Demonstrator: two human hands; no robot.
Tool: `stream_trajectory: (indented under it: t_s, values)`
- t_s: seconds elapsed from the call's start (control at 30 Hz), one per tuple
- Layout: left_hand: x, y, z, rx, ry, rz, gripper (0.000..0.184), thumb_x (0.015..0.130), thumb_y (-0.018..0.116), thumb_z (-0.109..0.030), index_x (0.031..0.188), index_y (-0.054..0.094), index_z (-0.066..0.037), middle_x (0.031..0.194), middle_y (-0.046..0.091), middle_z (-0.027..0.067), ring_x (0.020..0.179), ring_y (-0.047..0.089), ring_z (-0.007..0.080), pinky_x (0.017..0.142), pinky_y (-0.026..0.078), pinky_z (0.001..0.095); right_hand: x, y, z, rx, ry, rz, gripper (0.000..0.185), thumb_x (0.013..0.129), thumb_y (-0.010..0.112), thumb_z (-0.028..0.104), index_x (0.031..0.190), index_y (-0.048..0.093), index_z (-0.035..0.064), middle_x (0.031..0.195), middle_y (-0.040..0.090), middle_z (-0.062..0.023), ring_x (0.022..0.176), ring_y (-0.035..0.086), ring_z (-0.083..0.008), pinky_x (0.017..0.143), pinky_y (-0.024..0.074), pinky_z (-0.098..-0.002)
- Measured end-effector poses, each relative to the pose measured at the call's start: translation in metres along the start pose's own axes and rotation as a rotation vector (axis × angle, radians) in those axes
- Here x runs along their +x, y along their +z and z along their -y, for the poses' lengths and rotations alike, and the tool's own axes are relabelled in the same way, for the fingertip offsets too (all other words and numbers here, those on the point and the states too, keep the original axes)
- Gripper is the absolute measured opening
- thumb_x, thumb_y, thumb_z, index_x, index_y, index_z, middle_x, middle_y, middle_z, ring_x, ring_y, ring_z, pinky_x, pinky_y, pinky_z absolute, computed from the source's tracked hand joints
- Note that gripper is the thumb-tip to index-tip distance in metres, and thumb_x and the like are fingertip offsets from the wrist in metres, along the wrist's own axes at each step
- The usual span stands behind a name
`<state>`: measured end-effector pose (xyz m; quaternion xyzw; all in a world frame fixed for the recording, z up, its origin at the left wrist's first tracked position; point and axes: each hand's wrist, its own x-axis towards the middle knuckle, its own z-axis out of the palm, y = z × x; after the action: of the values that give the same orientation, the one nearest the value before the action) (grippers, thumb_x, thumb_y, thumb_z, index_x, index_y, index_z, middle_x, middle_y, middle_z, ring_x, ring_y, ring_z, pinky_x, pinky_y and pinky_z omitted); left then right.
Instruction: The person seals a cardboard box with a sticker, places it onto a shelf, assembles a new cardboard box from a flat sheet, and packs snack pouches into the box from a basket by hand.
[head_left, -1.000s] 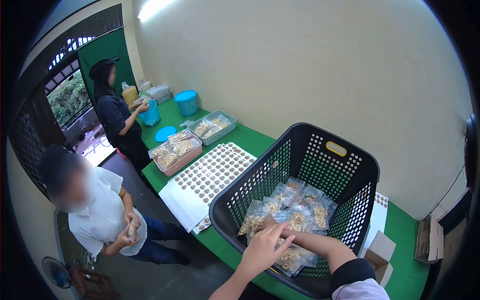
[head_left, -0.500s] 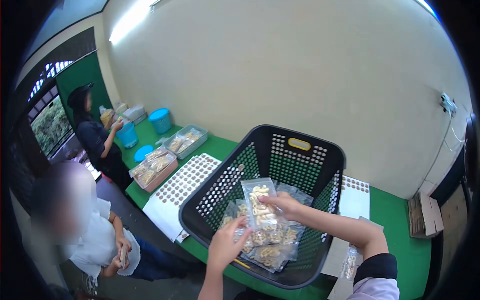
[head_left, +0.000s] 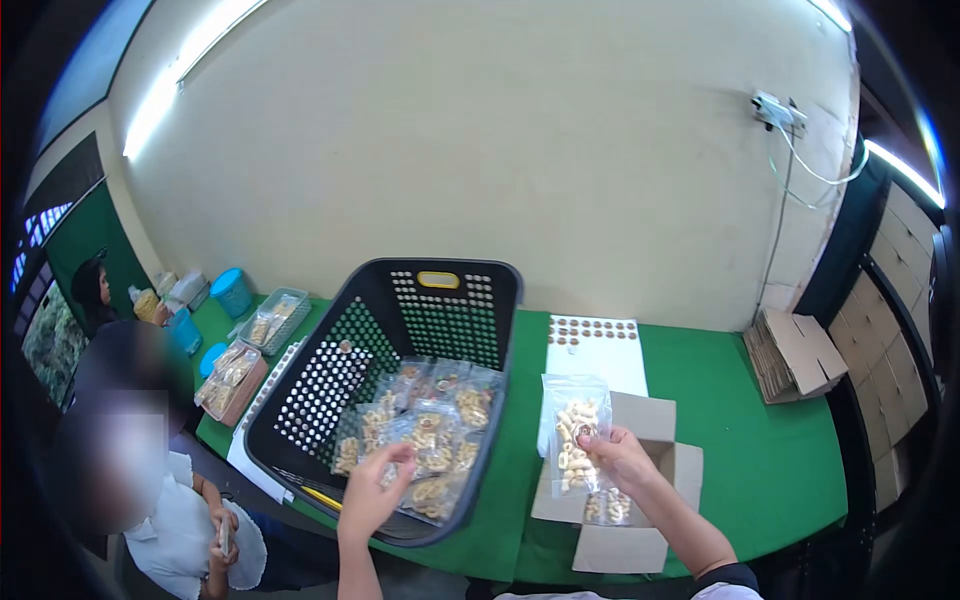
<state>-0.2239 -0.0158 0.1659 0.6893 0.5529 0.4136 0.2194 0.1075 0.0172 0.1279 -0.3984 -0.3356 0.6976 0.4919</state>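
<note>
My right hand [head_left: 622, 458] grips a clear zip bag of pale, curled snacks [head_left: 572, 462], with a small round sticker near my thumb. It holds the bag upright over the left side of an open cardboard box [head_left: 650, 415], where another snack bag [head_left: 607, 508] shows inside. My left hand [head_left: 376, 492] is over the near edge of a black perforated basket [head_left: 510, 290], fingers loosely bent and apart, holding nothing. Several snack bags [head_left: 432, 430] lie heaped in the basket, just beyond that hand.
A white sheet with rows of round stickers [head_left: 590, 362] lies behind the box. Flattened cardboard boxes [head_left: 795, 355] are stacked at the right end of the green table [head_left: 740, 460]. To the left are a pink tray of bags [head_left: 245, 385] and a person in white [head_left: 170, 530].
My view has turned right. My right hand has carried the snack bag out of the basket and across to the cardboard box. My left hand has stayed by the basket.
</note>
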Motion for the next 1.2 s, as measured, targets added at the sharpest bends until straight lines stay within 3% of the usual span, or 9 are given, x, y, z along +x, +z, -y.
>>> stream_trajectory:
  t_s: [0.07, 0.2, 0.43, 0.53, 0.57, 0.67, 0.87, 0.97, 1.2]
  values:
    - [-0.007, 0.026, -0.031, -0.079, 0.014, 0.187, 0.023, 0.081, 0.06, -0.009, 0.1, 0.059, 0.002, 0.091, 0.065, 0.0115, 0.085, 0.063, 0.0187, 0.077, 0.047, 0.0292, -0.016, -0.023, -0.005, 0.003, -0.027, -0.052, 0.026, 0.081, 0.063, 0.008, 0.104, 0.056, -0.0034, 0.095, 0.062, -0.0074, 0.085, 0.059, -0.0122, 0.077, 0.0478, -0.0262]
    - [-0.019, 0.083, -0.072, -0.235, 0.074, 0.142, 0.021, 0.081, 0.06, -0.007, 0.1, 0.06, 0.002, 0.088, 0.066, 0.0105, 0.084, 0.063, 0.0159, 0.076, 0.048, 0.0274, -0.043, -0.072, -0.019, 0.045, -0.024, -0.074, 0.025, 0.082, 0.061, 0.008, 0.105, 0.056, -0.0005, 0.097, 0.061, -0.0055, 0.088, 0.058, -0.0121, 0.078, 0.0476, -0.0273]
    - [-0.042, 0.248, -0.071, -0.793, -0.259, 0.397, 0.034, 0.084, 0.061, -0.013, 0.111, 0.047, 0.002, 0.099, 0.056, 0.0065, 0.088, 0.056, 0.0124, 0.068, 0.048, 0.0218, -0.072, -0.108, -0.038, -0.017, -0.071, -0.13, 0.029, 0.087, 0.057, 0.015, 0.11, 0.054, -0.0009, 0.101, 0.061, -0.005, 0.089, 0.058, -0.0108, 0.079, 0.0467, -0.0269]
    - [-0.047, 0.297, -0.071, -0.701, -0.101, 0.245, 0.037, 0.083, 0.063, -0.016, 0.11, 0.046, 0.003, 0.094, 0.056, 0.0061, 0.082, 0.056, 0.0102, 0.065, 0.047, 0.0211, -0.082, -0.12, -0.032, -0.095, -0.174, -0.118, 0.028, 0.087, 0.058, 0.016, 0.108, 0.055, -0.001, 0.098, 0.062, -0.0051, 0.088, 0.058, -0.0093, 0.077, 0.0466, -0.0246]
    - [-0.051, 0.307, -0.073, -0.67, -0.177, 0.229, 0.038, 0.082, 0.064, -0.017, 0.11, 0.048, 0.003, 0.092, 0.057, 0.0053, 0.076, 0.054, 0.007, 0.063, 0.046, 0.0199, -0.086, -0.12, -0.029, -0.106, -0.184, -0.147, 0.025, 0.086, 0.058, 0.014, 0.106, 0.056, -0.0012, 0.095, 0.063, -0.0051, 0.086, 0.058, -0.0092, 0.076, 0.0468, -0.0248]
    - [-0.054, 0.32, -0.099, -0.963, -0.346, 0.244, 0.03, 0.082, 0.065, -0.018, 0.102, 0.056, 0.002, 0.08, 0.058, 0.0004, 0.065, 0.05, 0.0026, 0.055, 0.042, 0.0181, -0.082, -0.131, -0.039, -0.092, -0.243, -0.18, 0.025, 0.086, 0.058, 0.013, 0.106, 0.055, -0.0015, 0.097, 0.062, -0.0057, 0.086, 0.058, -0.0094, 0.077, 0.047, -0.0249]
    - [-0.05, 0.341, -0.082, -0.712, -0.244, 0.165, 0.021, 0.082, 0.066, -0.02, 0.082, 0.065, 0.001, 0.06, 0.053, -0.006, 0.054, 0.042, -0.0003, 0.045, 0.032, 0.0179, -0.08, -0.147, -0.035, -0.199, -0.227, -0.15, 0.033, 0.079, 0.066, 0.007, 0.108, 0.054, -0.0019, 0.1, 0.061, -0.007, 0.086, 0.059, -0.0106, 0.076, 0.0479, -0.0235]
    - [-0.04, 0.329, -0.079, -0.573, -0.319, 0.393, 0.02, 0.084, 0.063, -0.017, 0.091, 0.063, 0.002, 0.081, 0.062, 0.0014, 0.072, 0.055, 0.0039, 0.062, 0.045, 0.0186, -0.076, -0.155, -0.026, -0.22, -0.211, -0.076, 0.032, 0.078, 0.066, 0.005, 0.107, 0.056, -0.0021, 0.099, 0.062, -0.0068, 0.086, 0.059, -0.0098, 0.075, 0.0481, -0.0228]
    - [-0.035, 0.334, -0.056, -0.671, -0.305, 0.437, 0.022, 0.085, 0.061, -0.019, 0.094, 0.063, 0.001, 0.077, 0.06, -0.0007, 0.068, 0.052, 0.0027, 0.058, 0.042, 0.0182, -0.066, -0.171, -0.027, -0.234, -0.135, 0.002, 0.028, 0.078, 0.065, 0.005, 0.104, 0.058, -0.0018, 0.094, 0.064, -0.0033, 0.081, 0.059, -0.0064, 0.071, 0.0478, -0.0209]
